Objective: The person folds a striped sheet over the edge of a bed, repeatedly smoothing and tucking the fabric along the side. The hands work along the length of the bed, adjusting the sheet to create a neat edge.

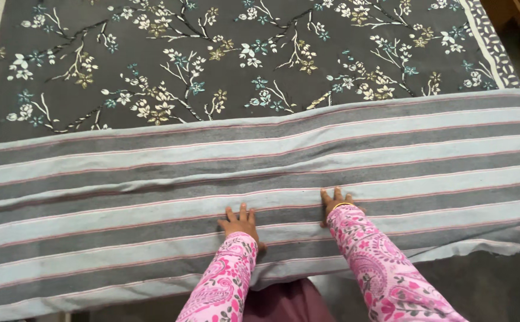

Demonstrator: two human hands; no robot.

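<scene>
A grey and light-blue striped blanket point(152, 179) with thin pink lines lies spread across the near part of a bed. My left hand point(240, 222) rests palm down on it, fingers spread, near the front edge. About a hand's width to the right, my right hand point(333, 203) also presses flat on the blanket, a gold bangle at its wrist. Both arms wear pink patterned sleeves. Neither hand grips anything.
Beyond the blanket lies a dark grey bedsheet point(242, 65) with white, teal and gold flower sprigs and a patterned border at the right. Dark floor point(486, 286) shows at the lower right, and a wooden edge at the top right corner.
</scene>
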